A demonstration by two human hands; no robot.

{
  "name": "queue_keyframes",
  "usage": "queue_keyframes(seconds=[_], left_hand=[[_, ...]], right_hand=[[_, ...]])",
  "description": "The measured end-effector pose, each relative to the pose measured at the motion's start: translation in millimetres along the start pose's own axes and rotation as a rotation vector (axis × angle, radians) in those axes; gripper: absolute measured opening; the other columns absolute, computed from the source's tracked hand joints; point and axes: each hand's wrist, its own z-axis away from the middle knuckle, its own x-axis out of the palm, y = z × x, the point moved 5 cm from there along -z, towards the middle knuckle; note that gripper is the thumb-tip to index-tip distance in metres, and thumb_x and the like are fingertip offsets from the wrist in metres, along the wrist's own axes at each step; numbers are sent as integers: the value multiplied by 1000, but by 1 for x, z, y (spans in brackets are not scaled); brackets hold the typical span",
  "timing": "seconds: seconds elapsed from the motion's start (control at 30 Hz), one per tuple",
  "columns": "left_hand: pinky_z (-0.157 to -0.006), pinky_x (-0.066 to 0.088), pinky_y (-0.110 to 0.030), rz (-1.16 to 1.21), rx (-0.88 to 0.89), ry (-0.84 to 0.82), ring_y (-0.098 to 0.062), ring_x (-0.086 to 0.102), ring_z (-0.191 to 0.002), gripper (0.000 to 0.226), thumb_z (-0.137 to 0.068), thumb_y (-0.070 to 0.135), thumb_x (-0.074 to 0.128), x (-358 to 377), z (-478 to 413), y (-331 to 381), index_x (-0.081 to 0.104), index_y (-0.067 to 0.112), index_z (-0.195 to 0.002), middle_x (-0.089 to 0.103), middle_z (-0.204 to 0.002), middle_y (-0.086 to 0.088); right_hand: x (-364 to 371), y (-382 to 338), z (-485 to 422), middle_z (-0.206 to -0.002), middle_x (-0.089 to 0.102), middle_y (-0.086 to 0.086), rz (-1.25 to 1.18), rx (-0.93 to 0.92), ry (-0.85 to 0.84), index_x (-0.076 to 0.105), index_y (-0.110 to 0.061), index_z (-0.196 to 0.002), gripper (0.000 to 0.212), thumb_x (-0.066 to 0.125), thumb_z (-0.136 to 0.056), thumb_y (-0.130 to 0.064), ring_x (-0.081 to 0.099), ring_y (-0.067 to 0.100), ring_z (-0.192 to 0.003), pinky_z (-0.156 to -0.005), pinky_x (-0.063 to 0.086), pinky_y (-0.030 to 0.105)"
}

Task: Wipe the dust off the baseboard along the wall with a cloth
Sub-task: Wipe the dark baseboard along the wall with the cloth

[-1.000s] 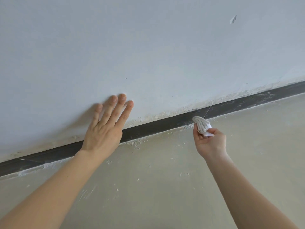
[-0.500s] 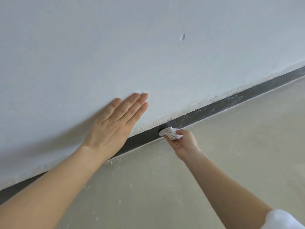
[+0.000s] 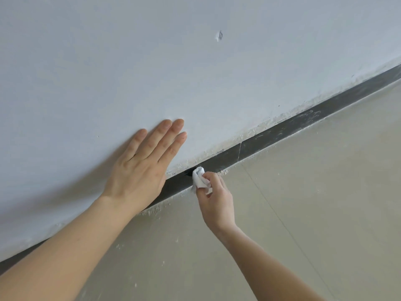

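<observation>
A dark grey baseboard (image 3: 282, 132) runs diagonally from lower left to upper right where the white wall meets the floor. White dust streaks show on its right stretch, past a vertical joint (image 3: 239, 152). My right hand (image 3: 217, 200) grips a small bunched white cloth (image 3: 199, 178) and presses it against the baseboard left of the joint. My left hand (image 3: 141, 170) lies flat on the wall just above the baseboard, fingers straight and close together, covering part of the strip.
The white wall (image 3: 152, 61) has a small chipped dent (image 3: 220, 36) higher up. Crumbly plaster lines the baseboard's top edge. The beige floor (image 3: 303, 213) carries white specks and a thin tile seam.
My right hand has slid the cloth leftward along the baseboard, from the joint to a spot close beside my left hand. The view has shifted, and the left hand stays on the wall.
</observation>
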Motion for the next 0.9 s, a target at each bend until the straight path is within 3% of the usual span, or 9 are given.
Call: queue_keyframes(seconds=[0.13,0.2,0.4,0.53,0.63,0.8,0.9], left_hand=[[-119,-9,-37,27,-3,0,-18,-8,-148,74,-82,10,30,1,0,3,15,17,-154,0,-161,-2],[-119,-9,-37,41,-10,14,-17,-9,-148,75,-82,10,31,2,0,4,15,17,-154,1,-161,-2],[-119,-9,-38,24,-6,13,-19,-8,-148,75,-82,8,32,2,-1,3,15,17,-154,1,-161,-3],[-119,-6,-39,40,-16,15,-19,-5,-148,77,-80,8,33,2,-2,4,16,17,-154,3,-161,-3],[-120,-6,-40,58,-27,4,-21,-3,-148,75,-80,8,28,1,-3,10,15,15,-154,4,-161,-5],[-119,-9,-39,64,-13,34,-20,-5,-148,79,-78,10,35,-15,-37,17,13,14,-154,-1,-161,-6],[-119,-9,-38,-3,27,41,-19,-7,-148,84,-78,15,44,-22,-66,13,10,12,-155,-4,-161,-6]], right_hand=[[-24,2,-29,-90,60,-7,-7,-17,132,51,-18,-90,18,57,-92,-35,55,16,-71,-64,47,36],[-47,7,-47,-83,60,-2,23,-40,173,49,-16,-85,17,61,-89,-28,53,19,-70,-62,44,34],[-117,37,-91,-77,61,4,165,63,295,50,-18,-80,8,55,-86,-15,55,25,-73,-63,40,32],[-157,49,-96,-82,62,7,271,140,432,51,-16,-88,11,53,-92,-26,55,29,-74,-61,33,31],[-151,56,-73,-84,61,3,278,136,320,55,-20,-96,8,55,-91,-25,56,27,-74,-62,39,32],[-95,39,-25,-96,61,-1,235,62,22,59,-21,-107,22,58,-86,-16,58,27,-80,-68,44,34],[-41,3,-2,-94,58,2,210,-148,-130,56,-18,-101,17,59,-85,-15,55,31,-69,-58,44,36]])
